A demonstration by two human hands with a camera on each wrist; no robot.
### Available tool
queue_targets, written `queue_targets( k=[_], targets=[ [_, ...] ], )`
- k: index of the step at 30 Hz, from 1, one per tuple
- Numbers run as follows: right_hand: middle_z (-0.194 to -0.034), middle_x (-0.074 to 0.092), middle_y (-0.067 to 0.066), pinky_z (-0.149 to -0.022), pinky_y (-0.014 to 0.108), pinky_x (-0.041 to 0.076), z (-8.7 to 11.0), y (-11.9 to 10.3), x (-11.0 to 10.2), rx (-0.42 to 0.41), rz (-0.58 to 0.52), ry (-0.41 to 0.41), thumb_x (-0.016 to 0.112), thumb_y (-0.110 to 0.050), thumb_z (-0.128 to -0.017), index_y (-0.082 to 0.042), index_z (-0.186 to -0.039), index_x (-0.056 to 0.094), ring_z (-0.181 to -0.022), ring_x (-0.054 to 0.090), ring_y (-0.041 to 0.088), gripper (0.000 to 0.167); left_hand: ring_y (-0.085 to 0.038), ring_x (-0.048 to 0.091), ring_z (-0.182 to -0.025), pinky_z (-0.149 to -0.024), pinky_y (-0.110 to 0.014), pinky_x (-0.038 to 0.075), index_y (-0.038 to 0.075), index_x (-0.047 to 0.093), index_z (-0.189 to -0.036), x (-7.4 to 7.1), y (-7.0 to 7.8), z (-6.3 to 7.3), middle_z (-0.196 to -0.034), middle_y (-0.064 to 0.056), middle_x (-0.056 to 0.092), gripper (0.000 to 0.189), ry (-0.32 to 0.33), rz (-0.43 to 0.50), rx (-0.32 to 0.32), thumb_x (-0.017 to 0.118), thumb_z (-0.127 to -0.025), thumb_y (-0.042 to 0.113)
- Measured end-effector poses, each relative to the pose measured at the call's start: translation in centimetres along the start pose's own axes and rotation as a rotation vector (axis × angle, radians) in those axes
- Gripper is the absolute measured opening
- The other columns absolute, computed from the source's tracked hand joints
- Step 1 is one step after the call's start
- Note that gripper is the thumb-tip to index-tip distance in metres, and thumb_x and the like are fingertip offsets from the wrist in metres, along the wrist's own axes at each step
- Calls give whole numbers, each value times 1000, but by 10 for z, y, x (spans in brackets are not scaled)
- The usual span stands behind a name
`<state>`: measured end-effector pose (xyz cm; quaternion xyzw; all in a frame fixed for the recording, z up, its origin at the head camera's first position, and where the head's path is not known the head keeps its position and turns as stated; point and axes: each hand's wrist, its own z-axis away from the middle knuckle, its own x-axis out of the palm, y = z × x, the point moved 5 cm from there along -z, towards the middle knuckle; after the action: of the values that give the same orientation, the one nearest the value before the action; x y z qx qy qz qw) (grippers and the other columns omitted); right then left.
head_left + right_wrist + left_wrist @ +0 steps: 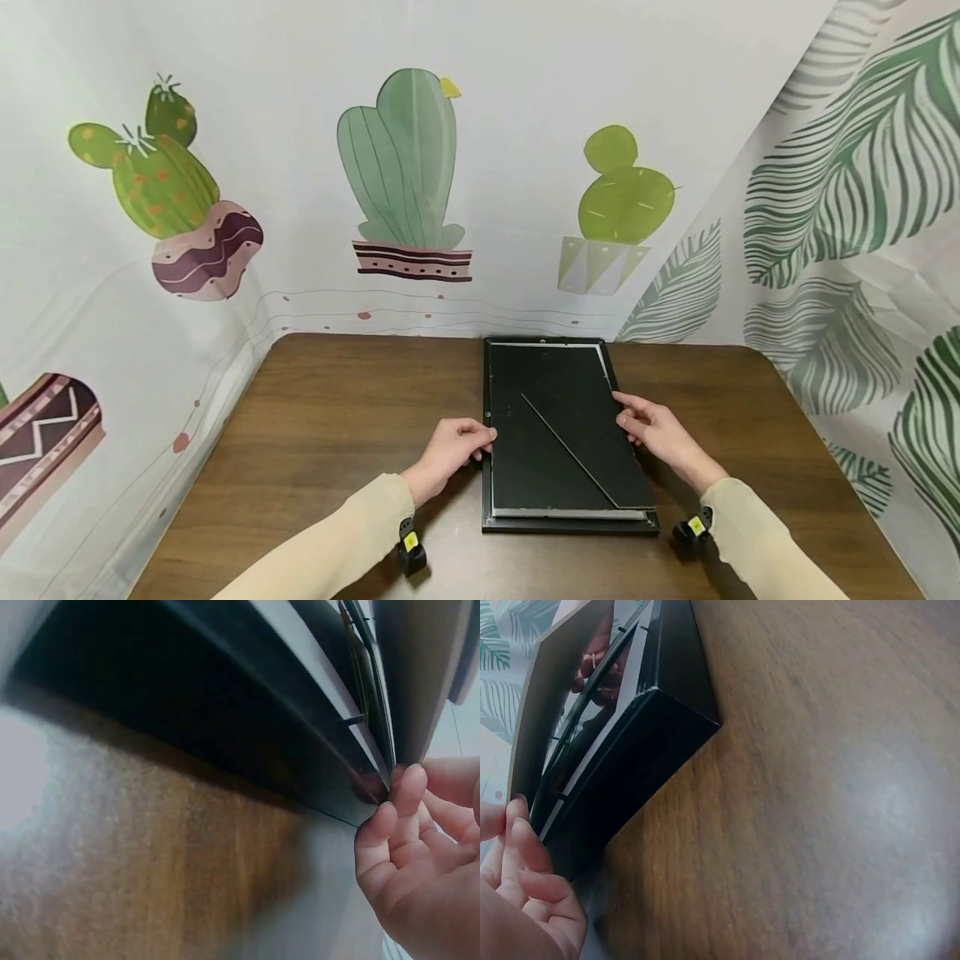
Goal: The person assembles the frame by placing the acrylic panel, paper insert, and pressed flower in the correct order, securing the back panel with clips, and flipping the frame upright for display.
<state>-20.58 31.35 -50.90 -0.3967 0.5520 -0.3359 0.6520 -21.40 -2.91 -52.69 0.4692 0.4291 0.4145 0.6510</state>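
Note:
A black picture frame (570,525) lies face down on the table. Its black backing board (555,375) is raised at the near end, and the wrist views show a gap between board and frame. A diagonal line marks the stand flap (536,475) on the board's back. My left hand (453,443) pinches the board's left edge between thumb and fingers. On the opposite edge, my right hand (656,429) pinches the board too. Small black tabs (561,796) stick out from the frame's inner rim. Inside, a shiny sheet (585,724) reflects fingers.
The brown wooden table (345,400) extends to both sides of the frame. Behind it hangs a white cloth (517,167) printed with cacti, with leaf prints at the right. Black straps (411,550) with yellow tags circle both wrists.

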Motion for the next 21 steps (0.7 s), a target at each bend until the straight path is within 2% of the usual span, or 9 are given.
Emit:
queue_targets(
  k=[9,17,21],
  targets=[
    [-89,60,9,-60,27,49,-3,-7,2,-23,174,21,61,-3,-103,12,-146,50,-66,55,14,47,-10,56,-63,-56,-24,41,-4,75,-88,0,0,0,-71,5,68,22,9,3,19,74,-94,17],
    [-90,60,8,-61,26,51,-1,-7,1,-27,191,45,63,-3,-102,12,-144,52,-66,56,14,46,-10,54,-62,-53,-23,40,-8,74,-90,4,5,3,-71,-2,69,21,30,3,35,73,-95,12],
    [-90,62,8,-60,27,50,-1,-8,2,-15,241,44,63,-5,-102,10,-145,52,-67,57,15,47,-9,54,-61,-53,-23,41,-8,74,-90,4,2,1,-70,-1,69,21,29,7,37,73,-95,12]
  ],
)
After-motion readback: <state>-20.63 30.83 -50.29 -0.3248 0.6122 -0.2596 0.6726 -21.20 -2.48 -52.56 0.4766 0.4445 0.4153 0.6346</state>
